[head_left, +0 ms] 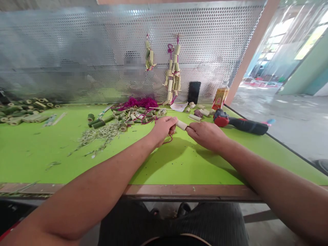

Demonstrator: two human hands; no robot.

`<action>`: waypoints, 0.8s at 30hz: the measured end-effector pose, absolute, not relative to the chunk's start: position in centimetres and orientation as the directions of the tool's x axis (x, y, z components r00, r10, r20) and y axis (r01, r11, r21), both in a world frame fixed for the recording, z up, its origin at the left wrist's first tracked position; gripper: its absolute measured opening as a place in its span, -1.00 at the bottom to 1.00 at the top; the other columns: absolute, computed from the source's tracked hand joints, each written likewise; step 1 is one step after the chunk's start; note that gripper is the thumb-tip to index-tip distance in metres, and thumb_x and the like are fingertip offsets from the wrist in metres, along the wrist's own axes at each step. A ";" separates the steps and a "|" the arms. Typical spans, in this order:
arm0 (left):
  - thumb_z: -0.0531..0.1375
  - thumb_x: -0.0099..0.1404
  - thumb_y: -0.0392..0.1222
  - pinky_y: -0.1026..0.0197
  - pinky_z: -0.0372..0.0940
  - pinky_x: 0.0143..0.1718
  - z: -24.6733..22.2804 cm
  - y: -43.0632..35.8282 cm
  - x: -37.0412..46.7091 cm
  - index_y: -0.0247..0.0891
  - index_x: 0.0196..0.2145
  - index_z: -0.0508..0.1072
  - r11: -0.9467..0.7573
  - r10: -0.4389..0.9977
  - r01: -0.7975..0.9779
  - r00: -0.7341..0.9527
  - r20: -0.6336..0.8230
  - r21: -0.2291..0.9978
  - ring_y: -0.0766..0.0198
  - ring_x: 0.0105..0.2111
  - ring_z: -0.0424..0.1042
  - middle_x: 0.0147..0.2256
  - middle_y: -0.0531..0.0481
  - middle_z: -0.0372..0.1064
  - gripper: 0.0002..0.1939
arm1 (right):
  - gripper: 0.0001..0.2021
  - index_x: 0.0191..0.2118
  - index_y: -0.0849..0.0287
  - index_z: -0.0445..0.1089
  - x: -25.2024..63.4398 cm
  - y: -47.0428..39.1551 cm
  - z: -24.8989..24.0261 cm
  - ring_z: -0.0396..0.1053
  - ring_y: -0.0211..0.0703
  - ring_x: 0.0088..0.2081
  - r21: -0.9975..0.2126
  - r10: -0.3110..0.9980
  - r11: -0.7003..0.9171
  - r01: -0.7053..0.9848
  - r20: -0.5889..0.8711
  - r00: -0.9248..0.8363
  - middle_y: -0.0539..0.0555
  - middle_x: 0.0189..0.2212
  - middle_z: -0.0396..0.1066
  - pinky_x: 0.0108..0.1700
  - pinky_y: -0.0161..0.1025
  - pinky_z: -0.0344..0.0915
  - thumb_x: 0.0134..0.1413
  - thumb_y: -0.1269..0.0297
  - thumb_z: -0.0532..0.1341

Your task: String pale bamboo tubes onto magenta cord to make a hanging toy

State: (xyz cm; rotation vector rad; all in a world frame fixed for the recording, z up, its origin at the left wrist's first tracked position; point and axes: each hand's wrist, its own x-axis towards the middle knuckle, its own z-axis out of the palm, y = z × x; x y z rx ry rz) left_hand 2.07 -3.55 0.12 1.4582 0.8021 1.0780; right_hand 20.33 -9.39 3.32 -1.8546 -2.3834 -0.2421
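Observation:
A short, pale bamboo tube [181, 125] is held slantwise between my hands, just above the green tabletop. My left hand [164, 130] is closed around its left end. At the other end, the pinched fingers of my right hand [206, 134] grip the tube; their tips are partly hidden. A loop of purple cord [168, 139] hangs below my left hand. Just behind my hands lie another cut bamboo piece [195, 118] and a thin stick.
Left of my hands are bamboo shavings [98, 135], cut bamboo pieces and a purple cord bundle [140, 102]. A red-and-black power tool [241, 124], bottle [220, 95] and black phone [194, 92] are right. Bamboo figures [170, 80] hang on the perforated metal panel [89, 51].

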 end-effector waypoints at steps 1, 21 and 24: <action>0.18 0.36 -0.09 0.34 0.04 -0.59 0.1 -3.6 2.1 -0.26 -0.50 0.27 -0.174 0.914 -0.081 0.357 0.192 0.981 0.43 -0.63 0.14 -0.63 0.11 0.14 -0.68 | -0.55 -0.30 0.15 0.46 20.3 -9.4 3.3 0.31 -0.15 -0.49 0.057 0.953 0.233 0.971 0.186 -0.240 0.13 -0.42 0.50 -0.47 -0.20 -0.14 0.37 0.09 -0.11; 0.19 0.36 -0.09 0.35 0.06 -0.59 0.4 -3.7 2.0 -0.27 -0.49 0.29 -0.130 0.906 -0.094 0.392 0.157 0.987 0.44 -0.65 0.14 -0.63 0.11 0.14 -0.69 | -0.51 -0.35 0.14 0.50 20.3 -9.7 3.7 0.22 -0.18 -0.56 0.046 0.942 0.276 0.960 0.183 -0.280 0.10 -0.49 0.47 -0.49 -0.19 -0.12 0.34 0.08 -0.11; 0.18 0.37 -0.10 0.35 0.11 -0.56 0.3 -3.6 1.9 -0.27 -0.48 0.29 -0.119 0.908 -0.113 0.389 0.154 0.986 0.45 -0.65 0.13 -0.63 0.12 0.13 -0.70 | -0.51 -0.36 0.14 0.49 20.3 -9.8 3.9 0.19 -0.19 -0.57 0.044 0.941 0.284 0.958 0.180 -0.287 0.09 -0.50 0.46 -0.49 -0.19 -0.13 0.35 0.07 -0.11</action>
